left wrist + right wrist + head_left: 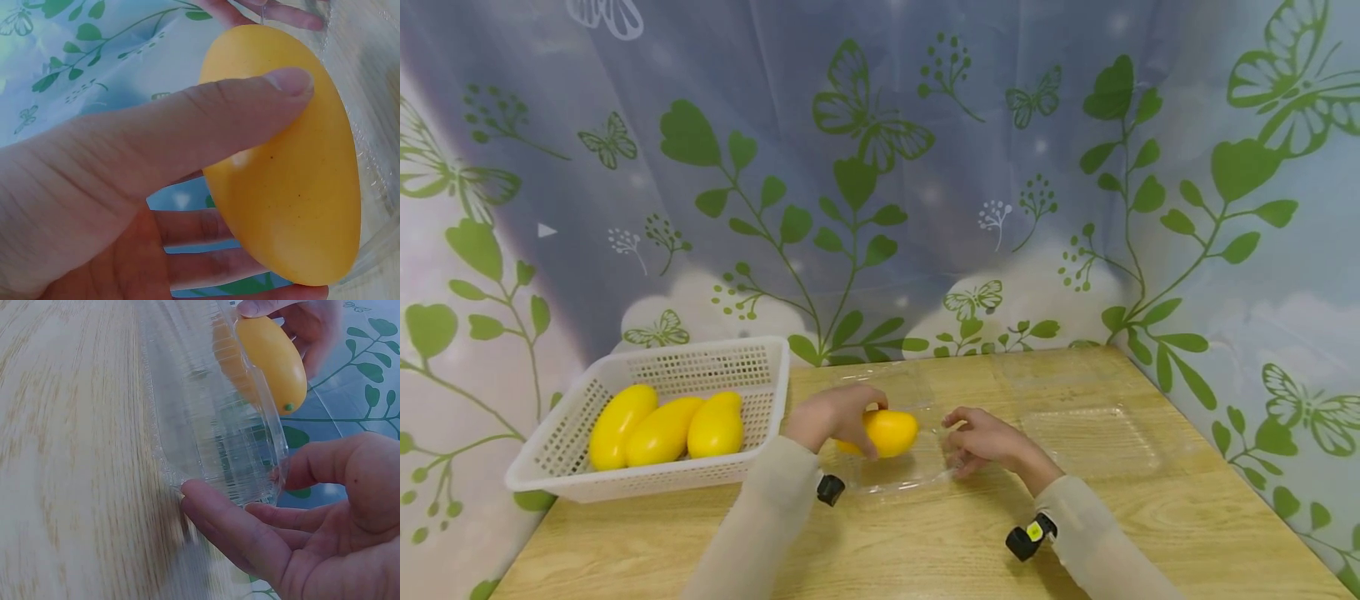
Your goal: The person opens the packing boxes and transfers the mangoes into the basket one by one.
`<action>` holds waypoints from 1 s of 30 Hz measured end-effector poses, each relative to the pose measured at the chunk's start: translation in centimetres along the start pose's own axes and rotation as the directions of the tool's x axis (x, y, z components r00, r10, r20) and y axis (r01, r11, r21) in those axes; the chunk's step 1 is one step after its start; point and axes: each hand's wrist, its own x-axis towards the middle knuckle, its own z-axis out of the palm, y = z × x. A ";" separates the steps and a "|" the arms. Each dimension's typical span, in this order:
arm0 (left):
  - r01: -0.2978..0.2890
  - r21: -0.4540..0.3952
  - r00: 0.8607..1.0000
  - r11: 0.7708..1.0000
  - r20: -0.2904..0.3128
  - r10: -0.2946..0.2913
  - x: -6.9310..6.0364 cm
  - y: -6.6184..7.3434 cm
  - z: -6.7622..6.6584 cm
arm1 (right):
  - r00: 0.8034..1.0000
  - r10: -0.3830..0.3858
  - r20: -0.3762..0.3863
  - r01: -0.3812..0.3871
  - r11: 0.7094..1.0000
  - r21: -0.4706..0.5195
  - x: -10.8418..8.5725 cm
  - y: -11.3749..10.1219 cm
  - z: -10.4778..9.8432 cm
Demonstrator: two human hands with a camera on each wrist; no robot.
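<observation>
My left hand (838,417) grips a yellow mango (892,433), holding it over a clear plastic clamshell box (898,482). In the left wrist view, the thumb lies across the mango (294,181), with the other fingers behind it. A small green stem spot shows on the mango's end in the right wrist view. At the box's right end, my right hand (988,442) holds the wall: the thumb is at the rim and the fingers are against the outside of the box (212,425). To the left, a white perforated basket (647,483) contains three yellow mangoes (715,427).
Another clear plastic box (1093,437) lies on the wooden table (925,550) to the right, its lid toward the back. A patterned curtain (917,208) with green leaves and butterflies hangs behind the table and along its sides.
</observation>
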 end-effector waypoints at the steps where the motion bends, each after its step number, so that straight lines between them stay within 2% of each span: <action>1: 0.002 -0.004 1.000 1.000 0.000 -0.002 0.0 -0.1 0.0 | 1.000 0.001 -0.001 -0.001 1.000 0.000 0.0 0.0 0.0; 5: -0.001 -0.004 1.000 1.000 -0.006 0.001 -0.2 -0.5 -0.3 | 1.000 0.001 -0.007 -0.001 1.000 -0.004 0.0 0.1 0.1; 13: 0.035 0.005 0.999 0.999 -0.018 -0.035 -0.5 -1.3 -0.6 | 1.000 0.004 -0.010 -0.004 1.000 -0.005 0.0 0.1 0.0; 17: 0.025 -0.001 0.999 1.000 -0.025 -0.025 -0.6 -1.7 -0.8 | 1.000 0.000 -0.005 0.000 1.000 -0.006 -0.1 0.0 0.0; 22: 0.014 -0.038 1.000 0.999 -0.024 -0.015 -0.9 -2.2 -1.1 | 1.000 -0.007 0.007 0.007 1.000 -0.006 -0.1 0.0 -0.1; 30: 0.034 -0.075 0.998 0.997 -0.047 -0.037 -1.5 -3.3 -1.9 | 1.000 -0.011 0.022 0.011 1.000 -0.003 0.0 0.0 -0.1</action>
